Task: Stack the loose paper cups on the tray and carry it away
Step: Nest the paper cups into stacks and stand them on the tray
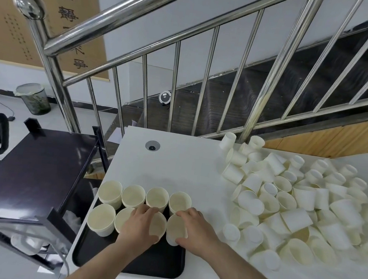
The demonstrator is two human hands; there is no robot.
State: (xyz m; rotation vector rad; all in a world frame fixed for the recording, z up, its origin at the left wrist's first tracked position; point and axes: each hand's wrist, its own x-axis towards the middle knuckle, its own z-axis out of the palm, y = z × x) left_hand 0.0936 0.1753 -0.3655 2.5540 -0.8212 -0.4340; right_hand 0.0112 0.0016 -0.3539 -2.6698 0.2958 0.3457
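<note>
Wall scroll (62, 8), perhaps "山海"

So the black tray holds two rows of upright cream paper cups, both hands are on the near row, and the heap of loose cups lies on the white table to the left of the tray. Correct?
Not quite. The head view shows the heap of loose cream paper cups to the right of the black tray, not the left. The rest holds: two rows of upright cups, with the left hand and right hand on the near row, on the white table.

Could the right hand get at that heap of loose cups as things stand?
Probably yes: the right hand grips a cup on the tray, but the heap of loose cups lies just to its right, with bare tabletop between.
</note>
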